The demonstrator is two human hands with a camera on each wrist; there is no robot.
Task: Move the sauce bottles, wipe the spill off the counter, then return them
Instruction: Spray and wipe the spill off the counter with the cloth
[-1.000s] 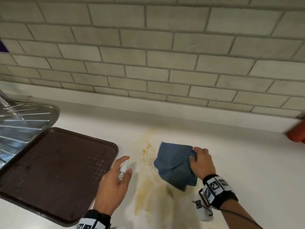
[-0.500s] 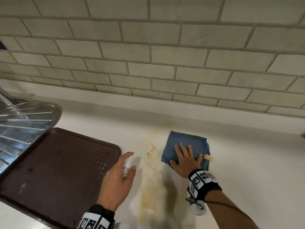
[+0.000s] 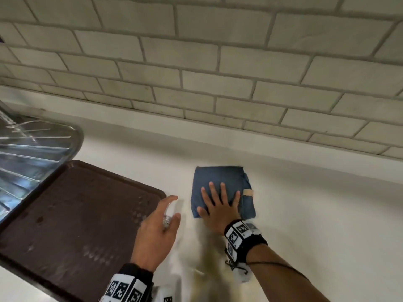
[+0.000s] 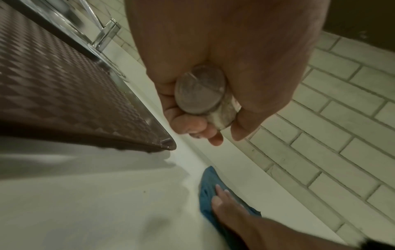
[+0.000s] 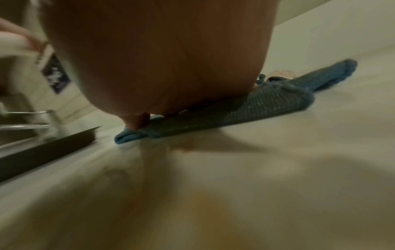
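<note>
Pressing hand: right hand (image 3: 218,205) lies flat, fingers spread, on the folded blue cloth (image 3: 220,177).
Other hand: left hand (image 3: 156,234) held above the counter, fingers curled round a small clear spray bottle (image 4: 199,89).
Spill: yellowish smear (image 3: 209,264) on the white counter (image 3: 316,210), just nearer than the cloth, blurred.
Cloth: flat on the counter, close to the back edge.
Tray: brown tray (image 3: 72,225) to the left, beside the left hand.
Drainer: steel drainboard (image 3: 32,153) beyond the tray.
Wall: pale brick tiles (image 3: 196,62) behind.
Sauce bottles: none can be made out in these views.
</note>
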